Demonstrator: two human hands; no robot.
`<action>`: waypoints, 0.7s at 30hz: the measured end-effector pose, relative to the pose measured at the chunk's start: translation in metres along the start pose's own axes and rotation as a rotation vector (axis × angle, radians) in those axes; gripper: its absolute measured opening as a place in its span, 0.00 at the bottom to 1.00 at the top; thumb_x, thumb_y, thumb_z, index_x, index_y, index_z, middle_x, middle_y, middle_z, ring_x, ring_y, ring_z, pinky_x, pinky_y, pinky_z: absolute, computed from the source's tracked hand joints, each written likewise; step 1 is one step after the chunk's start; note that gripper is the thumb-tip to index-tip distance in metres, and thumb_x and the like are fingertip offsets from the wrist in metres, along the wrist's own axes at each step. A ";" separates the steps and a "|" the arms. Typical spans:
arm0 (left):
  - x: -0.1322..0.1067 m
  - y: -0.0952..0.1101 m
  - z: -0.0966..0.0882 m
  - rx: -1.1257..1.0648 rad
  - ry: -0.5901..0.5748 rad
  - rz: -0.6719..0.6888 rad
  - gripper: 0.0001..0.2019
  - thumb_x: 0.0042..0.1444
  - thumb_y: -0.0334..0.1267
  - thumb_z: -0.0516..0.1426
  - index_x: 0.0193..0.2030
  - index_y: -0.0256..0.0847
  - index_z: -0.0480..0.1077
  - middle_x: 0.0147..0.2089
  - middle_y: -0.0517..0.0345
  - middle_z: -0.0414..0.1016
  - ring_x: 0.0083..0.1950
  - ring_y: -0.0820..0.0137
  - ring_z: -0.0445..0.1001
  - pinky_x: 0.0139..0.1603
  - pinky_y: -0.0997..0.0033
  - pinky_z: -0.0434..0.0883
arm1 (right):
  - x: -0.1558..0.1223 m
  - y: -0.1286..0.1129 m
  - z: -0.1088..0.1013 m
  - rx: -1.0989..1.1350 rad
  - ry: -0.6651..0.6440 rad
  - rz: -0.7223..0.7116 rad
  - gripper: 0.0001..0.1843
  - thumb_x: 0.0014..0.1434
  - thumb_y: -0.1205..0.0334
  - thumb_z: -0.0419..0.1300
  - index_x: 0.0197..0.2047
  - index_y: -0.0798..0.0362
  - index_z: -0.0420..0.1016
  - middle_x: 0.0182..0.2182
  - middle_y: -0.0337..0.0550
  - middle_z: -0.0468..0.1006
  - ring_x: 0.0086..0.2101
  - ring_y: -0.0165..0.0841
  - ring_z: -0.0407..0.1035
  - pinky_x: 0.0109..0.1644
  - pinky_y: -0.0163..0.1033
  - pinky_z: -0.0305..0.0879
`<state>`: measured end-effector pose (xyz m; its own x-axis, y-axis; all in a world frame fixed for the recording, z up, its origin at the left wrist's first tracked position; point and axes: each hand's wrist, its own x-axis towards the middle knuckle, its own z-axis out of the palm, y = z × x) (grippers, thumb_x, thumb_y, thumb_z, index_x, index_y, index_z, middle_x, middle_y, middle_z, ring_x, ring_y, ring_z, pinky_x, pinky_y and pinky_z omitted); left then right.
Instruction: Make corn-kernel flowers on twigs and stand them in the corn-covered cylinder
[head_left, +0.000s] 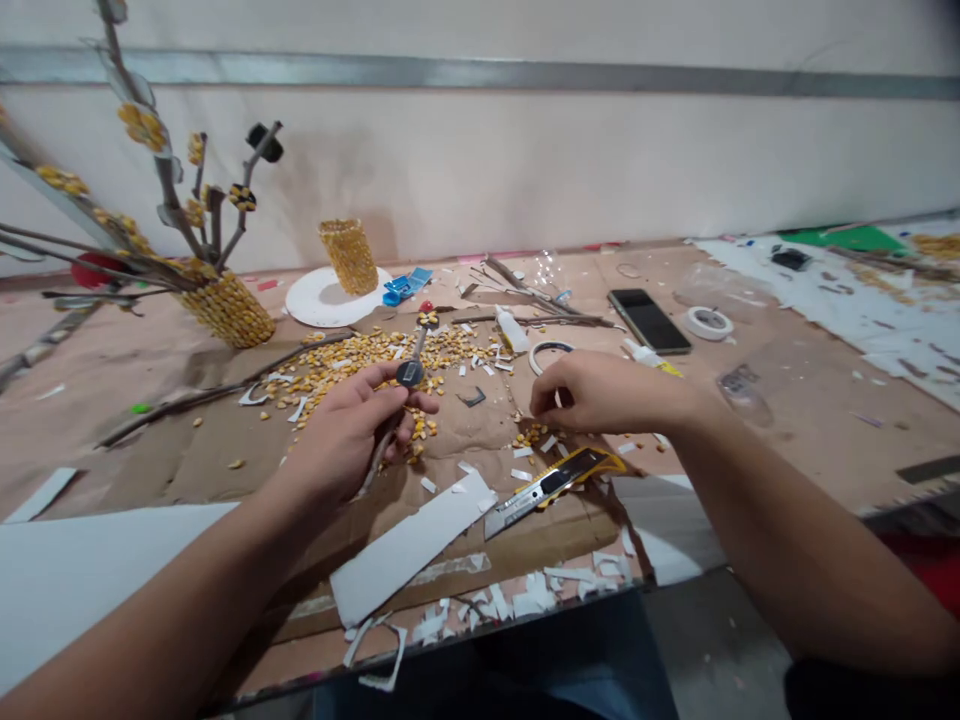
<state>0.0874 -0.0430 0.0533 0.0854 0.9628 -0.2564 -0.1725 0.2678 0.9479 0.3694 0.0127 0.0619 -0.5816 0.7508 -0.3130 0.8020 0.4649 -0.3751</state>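
My left hand (337,430) holds a thin twig (419,343) between thumb and fingers. A black disc (409,374) sits on the twig by my fingertips, and a small flower of corn kernels with a red bit (427,317) is at its far end. To the right, my right hand (600,390) hovers with fingers curled in a pinch over a small heap of corn kernels (531,436); anything between its fingertips is hidden. A larger spread of kernels (360,350) lies beyond my left hand. Nearer me are a yellow utility knife (559,483), blade out, and a white strip (412,550).
At left stands a kernel-covered pot (229,308) with decorated branches. A kernel-covered cup (349,258) is on a white disc (304,300). Behind my right hand are a glue bottle (511,328), phone (649,320) and tape roll (708,322). White scraps (525,597) line the front edge.
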 end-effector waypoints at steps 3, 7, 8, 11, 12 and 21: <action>-0.003 0.002 0.001 0.001 -0.017 -0.010 0.15 0.52 0.33 0.66 0.46 0.35 0.70 0.34 0.52 0.83 0.20 0.77 0.67 0.17 0.80 0.64 | -0.001 -0.003 0.002 -0.026 0.007 -0.030 0.13 0.57 0.69 0.62 0.41 0.48 0.87 0.36 0.41 0.87 0.33 0.33 0.76 0.36 0.37 0.63; -0.005 0.003 0.003 0.009 -0.014 -0.013 0.17 0.50 0.35 0.69 0.45 0.36 0.71 0.33 0.53 0.83 0.21 0.77 0.69 0.19 0.80 0.65 | 0.002 -0.008 0.009 -0.125 0.040 -0.058 0.15 0.58 0.70 0.62 0.43 0.48 0.88 0.39 0.43 0.87 0.38 0.36 0.78 0.39 0.38 0.63; -0.005 0.003 0.003 0.017 -0.010 -0.011 0.17 0.50 0.35 0.69 0.45 0.36 0.71 0.33 0.53 0.83 0.21 0.77 0.68 0.19 0.80 0.65 | 0.003 -0.010 0.011 -0.137 0.038 -0.056 0.15 0.59 0.70 0.61 0.43 0.48 0.88 0.40 0.44 0.87 0.39 0.37 0.78 0.40 0.39 0.63; -0.006 0.001 0.005 0.048 -0.003 -0.003 0.17 0.51 0.36 0.69 0.45 0.36 0.71 0.34 0.52 0.84 0.22 0.77 0.68 0.20 0.80 0.64 | 0.002 -0.014 0.013 -0.163 0.024 -0.029 0.15 0.60 0.71 0.59 0.41 0.50 0.87 0.39 0.47 0.86 0.39 0.39 0.78 0.39 0.39 0.62; -0.006 0.000 0.005 0.057 -0.003 0.001 0.17 0.52 0.36 0.68 0.46 0.36 0.71 0.34 0.52 0.84 0.23 0.76 0.69 0.21 0.79 0.65 | 0.001 -0.014 0.014 -0.172 0.019 -0.015 0.14 0.60 0.71 0.59 0.41 0.51 0.86 0.38 0.48 0.86 0.38 0.39 0.77 0.37 0.39 0.62; -0.006 -0.010 0.011 0.074 -0.022 -0.005 0.16 0.53 0.39 0.68 0.44 0.35 0.72 0.35 0.51 0.82 0.23 0.77 0.68 0.23 0.80 0.66 | -0.001 -0.011 0.019 -0.199 -0.017 0.064 0.12 0.60 0.70 0.60 0.46 0.51 0.81 0.39 0.48 0.85 0.37 0.38 0.77 0.33 0.36 0.59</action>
<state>0.0993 -0.0521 0.0474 0.1077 0.9601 -0.2579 -0.0987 0.2685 0.9582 0.3589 -0.0022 0.0497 -0.5293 0.7749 -0.3455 0.8476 0.5011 -0.1746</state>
